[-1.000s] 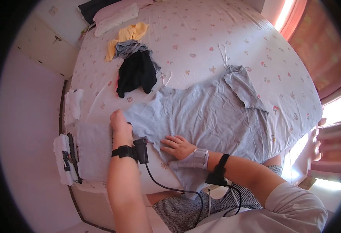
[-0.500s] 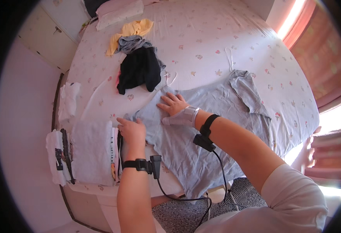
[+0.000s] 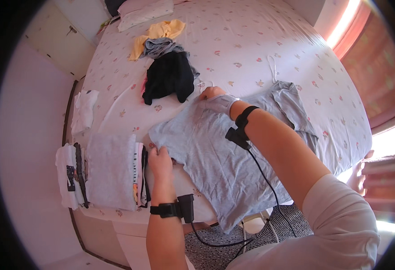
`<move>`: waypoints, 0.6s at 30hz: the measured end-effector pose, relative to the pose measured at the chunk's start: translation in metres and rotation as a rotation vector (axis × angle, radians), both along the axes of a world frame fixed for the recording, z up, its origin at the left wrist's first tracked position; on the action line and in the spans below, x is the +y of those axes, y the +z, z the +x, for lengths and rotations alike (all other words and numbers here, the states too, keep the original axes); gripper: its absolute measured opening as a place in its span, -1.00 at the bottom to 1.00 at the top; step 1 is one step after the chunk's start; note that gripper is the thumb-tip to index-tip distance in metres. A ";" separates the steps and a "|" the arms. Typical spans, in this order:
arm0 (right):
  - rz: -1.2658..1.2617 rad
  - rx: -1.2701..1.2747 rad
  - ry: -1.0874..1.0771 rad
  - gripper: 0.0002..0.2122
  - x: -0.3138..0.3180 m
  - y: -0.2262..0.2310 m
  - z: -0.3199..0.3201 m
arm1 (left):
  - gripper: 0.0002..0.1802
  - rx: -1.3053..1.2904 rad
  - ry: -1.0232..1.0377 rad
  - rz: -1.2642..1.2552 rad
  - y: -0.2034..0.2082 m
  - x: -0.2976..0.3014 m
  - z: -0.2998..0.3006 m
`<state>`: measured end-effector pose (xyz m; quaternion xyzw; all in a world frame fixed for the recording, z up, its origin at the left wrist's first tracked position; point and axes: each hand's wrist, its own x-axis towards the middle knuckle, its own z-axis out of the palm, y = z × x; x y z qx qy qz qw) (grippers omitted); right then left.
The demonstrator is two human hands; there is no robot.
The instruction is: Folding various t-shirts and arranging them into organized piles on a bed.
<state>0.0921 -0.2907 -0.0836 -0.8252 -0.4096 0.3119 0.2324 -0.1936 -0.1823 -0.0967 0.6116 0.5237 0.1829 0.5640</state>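
A light grey shirt (image 3: 224, 148) lies spread across the near part of the bed, its lower corner hanging over the front edge. My left hand (image 3: 160, 163) is closed at the shirt's left sleeve edge, pinching the cloth there. At the shirt's upper edge, my right hand (image 3: 212, 94) has its fingers curled on the fabric; its fingertips are partly hidden. Thin white cords stick out from that upper edge, one beside my right hand and another cord (image 3: 274, 68) farther right. A grey band wraps my right palm and wrist.
Beyond my hands lie a black garment (image 3: 169, 77), a grey crumpled one (image 3: 158, 47) and a yellow one (image 3: 167, 29). Folded clothes (image 3: 111, 171) stand in a row at the bed's near left, with a white folded cloth (image 3: 84, 110) behind. Cables hang from both wrist straps.
My right hand has moved up to the shirt's upper edge and its spread fingers have curled. My left hand has shifted slightly down and closed on the sleeve, which now lies flatter.
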 end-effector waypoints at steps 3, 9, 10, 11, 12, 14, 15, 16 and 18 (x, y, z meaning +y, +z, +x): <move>-0.016 -0.092 -0.035 -0.64 0.002 0.007 0.002 | -0.58 0.080 0.056 0.109 -0.002 -0.004 0.003; 0.671 -0.082 -0.025 -0.37 0.008 -0.001 -0.072 | -0.57 0.063 -0.025 0.229 0.006 -0.013 0.003; 0.738 0.131 -0.017 -0.31 0.013 0.001 -0.095 | -0.57 0.066 -0.024 0.231 0.009 -0.012 0.001; 0.749 0.469 -0.102 -0.28 0.017 0.009 -0.120 | -0.57 0.025 0.013 0.139 0.013 -0.008 -0.001; 0.746 0.806 -0.193 -0.24 0.021 0.015 -0.141 | -0.56 -0.015 0.045 0.045 0.017 -0.009 -0.001; 0.744 0.748 -0.329 -0.25 0.033 -0.025 -0.141 | -0.56 0.053 0.022 -0.041 0.037 -0.028 0.028; 0.736 0.731 -0.424 -0.26 0.040 -0.037 -0.143 | -0.56 0.026 -0.013 0.016 0.038 -0.025 0.029; 0.746 0.743 -0.421 -0.26 0.045 -0.033 -0.151 | -0.56 0.007 -0.033 0.077 0.038 -0.017 0.024; 0.854 0.926 -0.414 -0.26 0.042 -0.020 -0.158 | -0.61 0.054 -0.089 0.401 0.029 -0.012 0.024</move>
